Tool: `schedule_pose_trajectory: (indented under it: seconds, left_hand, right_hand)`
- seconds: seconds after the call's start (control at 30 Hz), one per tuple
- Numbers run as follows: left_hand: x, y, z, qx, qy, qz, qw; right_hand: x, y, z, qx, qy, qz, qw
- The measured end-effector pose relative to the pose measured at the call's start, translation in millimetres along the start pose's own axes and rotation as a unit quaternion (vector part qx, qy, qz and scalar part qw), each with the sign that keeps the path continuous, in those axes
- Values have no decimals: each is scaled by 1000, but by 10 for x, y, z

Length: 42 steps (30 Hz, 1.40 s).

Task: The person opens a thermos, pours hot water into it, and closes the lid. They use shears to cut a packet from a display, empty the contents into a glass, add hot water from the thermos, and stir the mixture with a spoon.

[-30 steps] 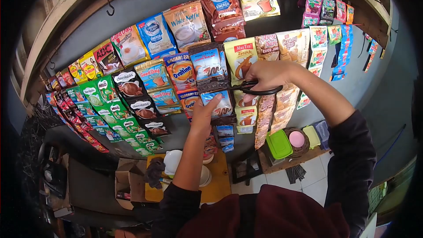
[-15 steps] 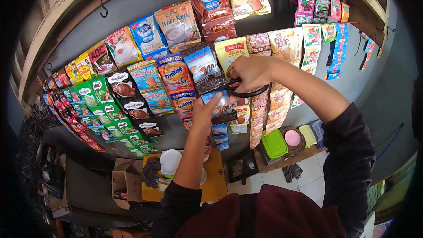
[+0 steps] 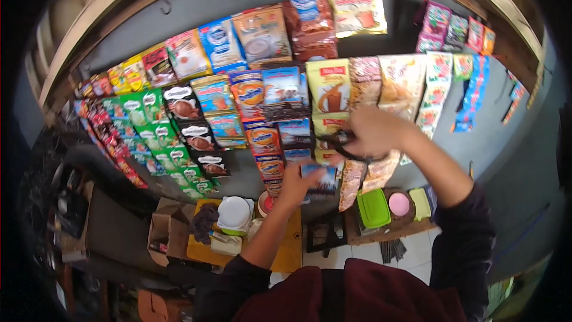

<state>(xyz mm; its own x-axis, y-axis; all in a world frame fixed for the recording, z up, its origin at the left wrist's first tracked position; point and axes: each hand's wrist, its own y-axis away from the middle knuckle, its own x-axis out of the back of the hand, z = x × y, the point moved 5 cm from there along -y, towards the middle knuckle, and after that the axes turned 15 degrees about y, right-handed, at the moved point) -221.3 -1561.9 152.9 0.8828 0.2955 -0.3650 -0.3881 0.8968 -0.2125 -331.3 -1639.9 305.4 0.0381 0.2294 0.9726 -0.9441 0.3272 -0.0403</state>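
Note:
Low in front of the hanging packets, my left hand point(image 3: 295, 183) grips a blue and dark-brown drink sachet point(image 3: 322, 180). It is apart from the matching sachet strip point(image 3: 281, 90), which hangs just above. My right hand point(image 3: 378, 131), blurred by motion, is closed on scissors with black handles point(image 3: 370, 156). Their blades are mostly hidden or smeared. Behind the scissors hangs a yellow-green tea sachet strip point(image 3: 329, 89). Orange-and-blue Ovaltine sachets point(image 3: 262, 137) hang left of the blue strip.
Rows of drink sachets cover the grey wall, including green Milo strips point(image 3: 170, 137) and white-and-red strips point(image 3: 438, 74). Below stand a yellow table point(image 3: 292, 235) with a white-lidded container point(image 3: 234, 211), a cardboard box point(image 3: 164, 223), and a shelf with a green-lidded box point(image 3: 373, 207).
The blue sachet has come away from its strip and moved down with my left hand. My right hand has drawn the scissors down and right, off the strip. The camera view has shifted.

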Motion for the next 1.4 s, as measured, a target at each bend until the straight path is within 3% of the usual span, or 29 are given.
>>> schedule_pose_trajectory:
  seconds: [0.03,0.1,0.13,0.2,0.23,0.27,0.3,0.33,0.4,0.43,0.53,0.77,0.87,0.93,1.0,1.07,1.1,1.17,1.2,1.23,1.3,1.33,1.4]
  left_hand:
    - [125,144,-122,2,-20,20,1000]
    - [446,490,-407,-23,-23,72,997]
    - [594,691,-510,-56,-8,105,993]
    - [839,1178,-635,-50,-109,200,972]
    - [1008,1409,-714,-75,-100,260,958]
    - [1190,1664,-885,-67,-55,315,945]
    - [1270,1939,-1061,-57,-6,371,927]
    - [1292,2195,-1083,-68,2,437,897]
    - [1350,2741,-909,-71,-16,511,856]
    - [1277,3016,-796,-90,-15,560,824]
    - [995,3708,-431,-163,23,641,750]
    - [829,5153,-174,-294,65,794,528]
    - [741,5770,-112,-342,51,813,469]
    - [572,6216,-39,-347,58,823,447]
    - [390,6770,-30,-351,18,856,380]
    - [141,7246,-24,-392,14,855,339]
    - [-2,7479,-55,-394,16,866,309]
    - [-299,7874,-126,-397,12,885,243]
    - [-455,8041,-200,-419,-5,883,212]
    - [-602,8150,-248,-446,-6,876,184]
    - [-954,8250,-310,-453,-18,884,116]
    - [-1119,8238,-340,-485,-23,870,80]
    - [-1432,8234,-543,-486,-69,871,17]
  right_hand:
    - [-80,135,-78,32,-84,16,996]
    - [-563,360,-160,-12,-166,12,986]
    - [-650,440,-342,36,-222,-84,971]
    - [-1883,428,-424,218,-236,-78,944]
    - [-2017,419,-559,200,-258,-24,945]
    - [-1912,368,-791,182,-338,-31,923]
    - [-2218,285,-964,40,-458,-287,840]
    - [-2582,216,-1082,97,-433,-327,834]
    - [-3397,40,-1364,97,-412,-237,874]
    - [-3187,22,-1599,152,-330,-204,909]
    - [-2931,59,-2280,312,-253,-211,891]
    - [-2535,272,-3679,454,-217,-237,831]
    - [-2451,513,-4447,490,-197,-284,800]
    - [-2144,766,-5050,552,-84,-205,804]
    - [-1890,1078,-5614,573,-76,-198,792]
    - [-1649,1456,-6113,665,-77,-126,732]
    - [-1539,1659,-6364,688,-96,-148,704]
    - [-1402,2067,-6825,746,-174,-51,641]
    - [-1294,2289,-7006,774,-245,-44,582]
    - [-1151,2549,-7181,809,-240,1,537]
    - [-1145,3032,-7591,845,-235,-25,480]
    - [-1124,3309,-7755,862,-215,28,457]
    - [-1229,3856,-8123,910,-192,64,361]
